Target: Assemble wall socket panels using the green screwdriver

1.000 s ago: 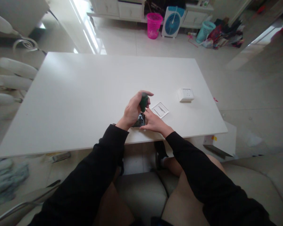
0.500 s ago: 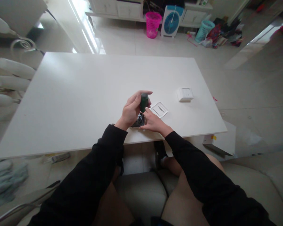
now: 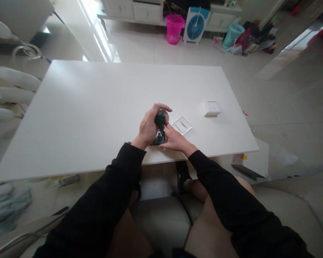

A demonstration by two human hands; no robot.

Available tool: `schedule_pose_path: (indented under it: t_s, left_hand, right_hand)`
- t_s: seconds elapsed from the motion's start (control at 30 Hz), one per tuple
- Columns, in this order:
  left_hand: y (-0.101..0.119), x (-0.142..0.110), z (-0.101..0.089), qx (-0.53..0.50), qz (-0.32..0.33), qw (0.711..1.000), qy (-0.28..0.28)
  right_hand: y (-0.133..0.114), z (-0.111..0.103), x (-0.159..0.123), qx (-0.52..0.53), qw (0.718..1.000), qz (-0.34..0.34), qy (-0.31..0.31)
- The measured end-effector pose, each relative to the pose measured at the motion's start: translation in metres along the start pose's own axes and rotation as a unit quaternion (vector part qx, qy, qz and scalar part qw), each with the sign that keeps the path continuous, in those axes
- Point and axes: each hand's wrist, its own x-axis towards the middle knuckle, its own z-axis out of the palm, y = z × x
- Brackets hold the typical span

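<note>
My left hand (image 3: 148,127) is wrapped round the dark green handle of a screwdriver (image 3: 160,120), its index finger stretched out past the handle. The handle leans over a small black electrical part (image 3: 159,137) at the table's near edge; the screwdriver's tip is too small to make out. From the right, my right hand (image 3: 176,139) grips the side of this black part with thumb and fingers. Both hands partly hide it. Just beyond my right hand, a thin white square frame (image 3: 182,125) lies flat, with a small slim piece inside its outline.
On the white table (image 3: 102,104), a white wall socket on a box (image 3: 211,108) sits to the right. A pink basket (image 3: 174,29), a blue and white fan (image 3: 196,25) and a teal basket (image 3: 233,36) stand on the floor beyond. White chair parts (image 3: 14,95) are at the left.
The screwdriver's handle has tilted and shifted slightly left and down, turning with my left hand's fingers. My right hand and the black part stay in place.
</note>
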Motion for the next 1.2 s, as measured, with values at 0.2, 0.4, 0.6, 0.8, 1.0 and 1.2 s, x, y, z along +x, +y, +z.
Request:
schedule_pose_path:
  t_s: [0.2,0.4,0.6,0.8,1.0,1.2]
  left_hand:
    - [-0.0016,-0.0010,-0.0003,-0.011,0.018,0.999,-0.035]
    - [-0.0055,0.0023,-0.0028,0.002,-0.004,1.000,0.002]
    - [-0.0060,0.0017,-0.0031,-0.012,0.015,1.000,0.001]
    - [-0.0065,0.0044,-0.0012,0.021,0.000,1.000,0.021]
    - [-0.0092,0.0011,0.0003,-0.019,-0.004,1.000,0.008]
    - [-0.0086,0.0039,-0.0008,0.025,-0.008,1.000,0.012]
  right_hand:
    - [0.0015,0.0004,-0.0007,-0.005,1.000,0.001,0.001]
    - [-0.0002,-0.0002,-0.0011,-0.006,1.000,0.004,0.000]
    - [-0.0020,0.0000,-0.0008,-0.016,1.000,0.009,0.003]
    - [-0.0041,-0.0005,-0.0011,-0.021,1.000,0.009,0.001]
    - [-0.0025,0.0005,-0.0002,-0.016,1.000,0.001,-0.001]
    - [-0.0034,0.0006,0.0000,-0.018,1.000,0.005,0.001]
